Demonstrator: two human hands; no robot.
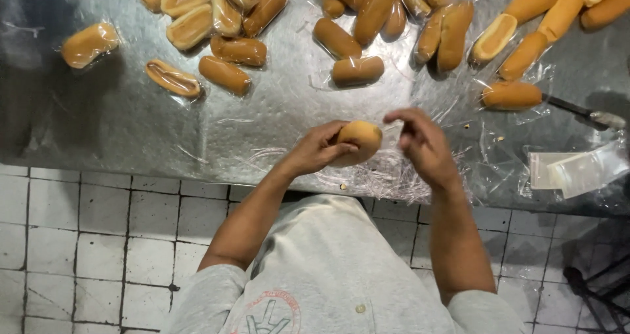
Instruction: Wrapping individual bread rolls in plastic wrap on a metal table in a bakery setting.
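Note:
My left hand (319, 147) grips a golden-brown bread roll (359, 139) end-on, just above the near edge of a steel table (118, 121). My right hand (422, 142) hovers right beside the roll, fingers pinched together; I cannot make out whether thin clear film is between them. Under both hands lies a heap of clear plastic bags (384, 173).
Several wrapped rolls lie across the far half of the table, in clusters at the left (210, 19), the middle (374, 12) and the right (525, 35). A knife (587, 114) and a stack of flat bags (577, 170) rest at the right. White tiled floor (98, 242) lies below.

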